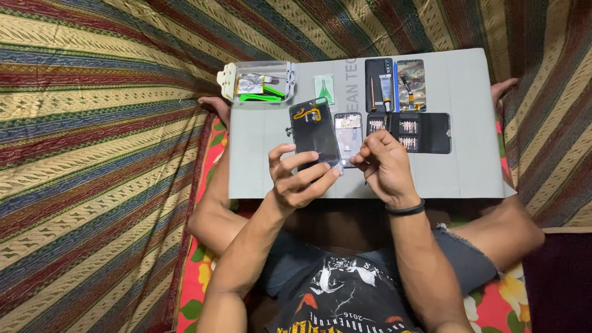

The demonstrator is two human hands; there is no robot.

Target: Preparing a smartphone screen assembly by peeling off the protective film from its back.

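The person sits cross-legged with a grey work mat (481,166) resting across the knees, so the small parts lie flat and close.

The left hand (299,179) is clamped on the bottom end of a dark phone back cover (314,132). Fingers curl over the front and the thumb sits on one side. It holds the cover tipped up off the mat, near the mat's front edge, so the inside faces the eyes. An orange strip shows near the top of the cover.

The right hand (383,166) is curled together just beside it. It may pinch a thin tool, but the fingers hide it, so I cannot tell what is in it.

Between the two hands, an opened phone body (348,137) lies flat on the mat. The hands cover its lower part.

A bit farther, a black case of screwdriver bits (410,131) lies open toward the right side. Past it, by the back edge, lie two more phone parts (394,77) with small tools on them. These are too small to make out well.

At the back left corner sits a clear plastic box (259,81) holding green and silver bits.
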